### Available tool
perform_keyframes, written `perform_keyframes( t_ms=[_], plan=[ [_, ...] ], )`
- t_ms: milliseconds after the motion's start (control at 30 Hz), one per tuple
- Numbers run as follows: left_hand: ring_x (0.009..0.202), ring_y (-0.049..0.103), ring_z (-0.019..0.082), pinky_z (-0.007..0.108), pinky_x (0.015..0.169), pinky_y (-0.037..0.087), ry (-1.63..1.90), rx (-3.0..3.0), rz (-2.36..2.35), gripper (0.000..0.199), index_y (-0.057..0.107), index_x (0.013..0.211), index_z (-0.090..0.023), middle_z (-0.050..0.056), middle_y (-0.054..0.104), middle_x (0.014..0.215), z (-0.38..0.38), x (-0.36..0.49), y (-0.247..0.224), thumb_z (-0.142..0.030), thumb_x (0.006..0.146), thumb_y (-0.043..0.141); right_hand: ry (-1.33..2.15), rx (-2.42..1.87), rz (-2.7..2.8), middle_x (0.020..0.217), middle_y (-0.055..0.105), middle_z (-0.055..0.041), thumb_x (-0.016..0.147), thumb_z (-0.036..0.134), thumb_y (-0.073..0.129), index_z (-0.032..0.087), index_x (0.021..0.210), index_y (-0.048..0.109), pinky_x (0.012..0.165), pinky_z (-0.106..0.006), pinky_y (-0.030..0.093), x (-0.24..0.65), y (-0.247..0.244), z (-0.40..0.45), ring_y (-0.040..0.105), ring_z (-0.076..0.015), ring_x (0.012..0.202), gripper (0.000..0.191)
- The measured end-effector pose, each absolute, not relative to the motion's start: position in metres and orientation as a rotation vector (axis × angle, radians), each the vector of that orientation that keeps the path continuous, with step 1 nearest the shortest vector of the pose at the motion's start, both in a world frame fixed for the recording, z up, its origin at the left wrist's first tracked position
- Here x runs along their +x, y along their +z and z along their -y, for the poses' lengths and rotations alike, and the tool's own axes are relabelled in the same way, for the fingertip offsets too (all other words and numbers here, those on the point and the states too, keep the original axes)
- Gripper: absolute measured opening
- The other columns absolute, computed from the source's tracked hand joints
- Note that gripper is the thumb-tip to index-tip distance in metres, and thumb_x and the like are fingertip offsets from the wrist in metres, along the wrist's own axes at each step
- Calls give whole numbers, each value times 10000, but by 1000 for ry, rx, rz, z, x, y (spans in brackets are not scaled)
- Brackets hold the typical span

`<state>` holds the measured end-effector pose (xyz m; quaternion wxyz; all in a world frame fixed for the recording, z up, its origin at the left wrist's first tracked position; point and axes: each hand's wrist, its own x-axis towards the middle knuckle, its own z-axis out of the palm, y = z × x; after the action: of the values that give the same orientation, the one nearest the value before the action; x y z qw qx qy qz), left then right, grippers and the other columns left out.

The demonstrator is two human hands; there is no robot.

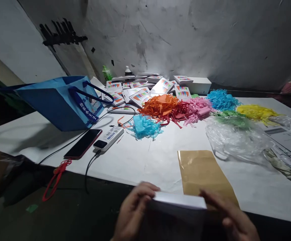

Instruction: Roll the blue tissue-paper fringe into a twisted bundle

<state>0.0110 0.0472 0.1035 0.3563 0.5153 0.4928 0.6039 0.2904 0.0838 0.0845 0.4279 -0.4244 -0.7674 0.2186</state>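
We hold the white box [179,201] between both hands, left hand [132,211] and right hand [232,217] each grasping one end, its long axis running left-right at the table's [140,160] near edge (brown envelope [203,174] just beyond).

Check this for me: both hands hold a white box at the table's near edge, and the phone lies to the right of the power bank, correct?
Not quite. In the head view the phone lies to the left of the power bank, not the right. The rest holds: the left hand and right hand hold the white box at the table edge.
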Motion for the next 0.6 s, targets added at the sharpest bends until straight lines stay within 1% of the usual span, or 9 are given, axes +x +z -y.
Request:
perform_keyframes(
  t_ms=[67,100,167,233,333,400,500,533,600],
  plan=[
    [917,634,217,265,761,497,1546,1244,-1476,218,673,907,-213,45,696,964,-59,-15,127,-387,959,552,337,-1254,1990,1334,660,-66,1013,480,438,263,1399,537,907,-346,606,303,76,-106,665,-252,1171,454],
    [887,627,218,256,724,494,1472,1269,-1545,232,683,903,-206,41,690,946,-67,-29,138,-401,942,564,160,-1312,2034,1361,638,-86,1006,464,464,235,1400,535,939,-389,593,308,70,-115,647,-268,1198,461],
    [808,613,209,242,685,482,1185,1433,-1592,273,695,868,-202,23,680,859,-85,-53,154,-431,925,557,-220,-1252,2170,1291,676,-130,998,481,472,181,1281,635,932,-458,586,313,55,-127,658,-309,1167,444],
    [744,603,193,227,676,469,861,1621,-1544,300,693,845,-205,5,669,775,-101,-65,158,-434,930,519,-404,-1155,2267,1235,701,-153,986,462,503,140,1201,676,884,-472,583,313,44,-126,669,-332,1129,424],
    [721,611,177,210,678,457,500,1752,-1459,347,677,836,-200,1,679,749,-115,-55,146,-395,969,422,-441,-1030,2309,1064,750,-139,942,416,597,135,1080,707,751,-406,571,312,41,-112,724,-280,912,332],
    [722,619,171,207,674,454,351,1776,-1428,371,675,822,-194,6,694,765,-120,-35,138,-365,983,389,-432,-1018,2278,979,754,-132,948,418,582,139,1026,708,711,-391,551,314,45,-107,725,-252,822,315],
    [760,648,176,219,698,464,256,1814,-1396,356,691,866,-200,12,724,816,-129,-4,141,-324,986,379,-472,-1155,2265,1127,724,-179,960,468,521,111,1147,674,779,-460,534,318,44,-113,716,-315,964,431],
    [788,662,181,228,721,474,264,1827,-1391,340,695,920,-210,14,736,848,-132,5,145,-313,986,378,-495,-1171,2282,1177,711,-185,948,489,529,109,1183,663,794,-479,531,318,40,-116,709,-335,1005,466],
    [921,687,203,261,813,494,308,1871,-1361,307,665,1124,-232,35,752,1020,-142,22,151,-297,978,402,-513,-1121,2321,1186,722,-157,905,524,586,147,1192,671,774,-463,549,315,30,-120,720,-332,998,481]
  ],
)
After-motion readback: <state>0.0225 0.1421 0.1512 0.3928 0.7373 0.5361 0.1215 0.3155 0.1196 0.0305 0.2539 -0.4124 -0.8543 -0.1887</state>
